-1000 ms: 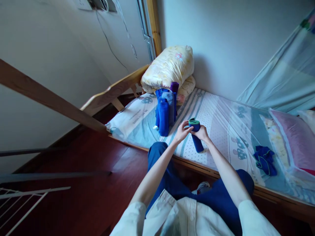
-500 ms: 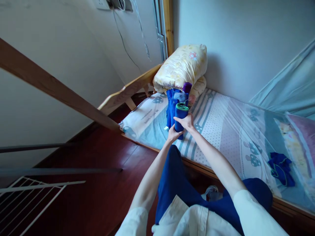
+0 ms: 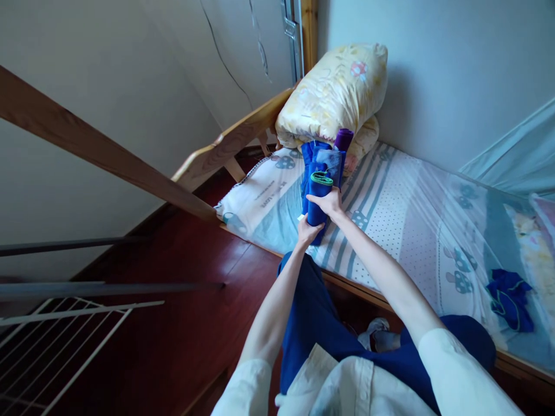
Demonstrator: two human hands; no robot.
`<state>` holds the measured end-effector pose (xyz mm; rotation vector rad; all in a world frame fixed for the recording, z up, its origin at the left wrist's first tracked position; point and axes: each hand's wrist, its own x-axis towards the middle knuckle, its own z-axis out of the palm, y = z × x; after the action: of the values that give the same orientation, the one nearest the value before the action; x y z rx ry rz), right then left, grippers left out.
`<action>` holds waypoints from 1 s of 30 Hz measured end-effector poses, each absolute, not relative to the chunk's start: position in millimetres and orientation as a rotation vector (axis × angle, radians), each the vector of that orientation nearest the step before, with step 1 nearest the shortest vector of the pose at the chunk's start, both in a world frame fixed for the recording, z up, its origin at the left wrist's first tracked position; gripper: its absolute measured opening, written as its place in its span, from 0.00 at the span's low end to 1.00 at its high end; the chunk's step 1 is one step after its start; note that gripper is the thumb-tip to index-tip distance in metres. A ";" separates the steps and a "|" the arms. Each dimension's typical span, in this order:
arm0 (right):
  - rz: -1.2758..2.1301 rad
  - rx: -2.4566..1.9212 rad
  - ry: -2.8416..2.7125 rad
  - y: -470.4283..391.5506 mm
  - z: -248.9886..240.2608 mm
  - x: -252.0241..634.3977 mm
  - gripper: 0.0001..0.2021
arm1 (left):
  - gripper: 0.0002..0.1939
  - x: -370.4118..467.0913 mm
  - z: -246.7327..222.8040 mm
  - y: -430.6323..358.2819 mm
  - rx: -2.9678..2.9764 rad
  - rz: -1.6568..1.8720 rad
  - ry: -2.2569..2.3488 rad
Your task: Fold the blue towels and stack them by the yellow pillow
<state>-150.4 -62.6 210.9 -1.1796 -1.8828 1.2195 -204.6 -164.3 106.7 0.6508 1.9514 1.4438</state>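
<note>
A rolled blue towel (image 3: 318, 199) with green edging is held upright between both my hands, its coiled end facing up. My left hand (image 3: 309, 231) grips it low down, and my right hand (image 3: 328, 202) wraps its right side higher up. Just behind it on the bed lie more blue cloth rolls (image 3: 309, 153) close together, partly hidden by the held one. A purple roll (image 3: 343, 138) rests at their far end, against the quilt. Farther right, a crumpled blue cloth (image 3: 510, 299) with green edging lies on the bed.
A folded yellow quilt (image 3: 333, 92) is piled at the bed's headboard (image 3: 243, 130). The patterned sheet (image 3: 403, 219) covers the mattress. A slanting wooden rail (image 3: 108, 144) crosses the left side, above a white wire rack (image 3: 82, 346). My knees are against the bed's near edge.
The view has tilted down slightly and shifted left, so the bed appears a little nearer. Both hands keep hold of the blue towel roll, with little change in grip.
</note>
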 end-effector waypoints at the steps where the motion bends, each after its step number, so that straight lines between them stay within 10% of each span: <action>1: 1.218 -1.180 -1.884 -62.6 210.4 -150.6 0.23 | 0.19 -205.0 105.5 -164.0 0.648 1.445 1.942; 10: 1.217 -1.120 -1.914 -56.3 194.8 -154.1 0.26 | 0.20 -203.7 102.3 -164.2 0.644 1.456 1.943; 19: 1.320 -1.159 -1.990 -63.3 164.3 -115.4 0.65 | 0.45 -202.9 92.3 -165.1 0.627 1.599 2.007; 30: 1.653 -1.331 -1.717 -113.5 145.1 81.9 0.46 | 0.42 -183.4 110.7 -178.9 1.217 1.204 2.352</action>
<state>81.9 -113.5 145.1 -1.3306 -1.7175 1.6525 -183.4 -178.9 110.7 1.2173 2.3522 1.2037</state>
